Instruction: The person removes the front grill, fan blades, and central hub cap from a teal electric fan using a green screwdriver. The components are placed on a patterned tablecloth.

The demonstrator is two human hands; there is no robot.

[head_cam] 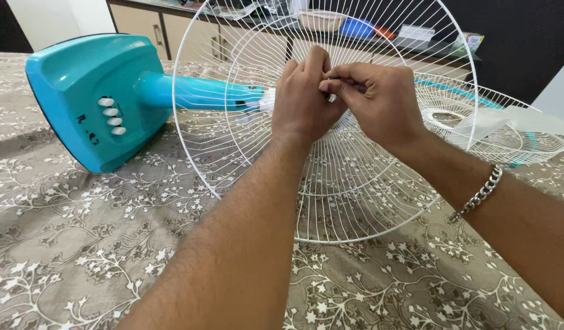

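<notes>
Both hands meet at the hub of the round white wire fan guard (331, 183), which stands tilted upright on the bed covered in a brown cloth with white flower print (80, 256), near its middle. The left hand (303, 101) is curled shut against the guard's centre, and the right hand (373, 101) pinches a small pale fastener (328, 78) between thumb and fingertips; what kind of part it is cannot be told. Judging by the grip, a fixing at the hub is being worked, which calls for fine fingertip turning while the guard stays steady.

Behind the guard, the turquoise plastic fan base with white push-buttons (95, 98) lies on its side toward the bed's far left corner. A second white wire guard (508, 131) lies flat at the right edge. The wire spokes crowd the fingers.
</notes>
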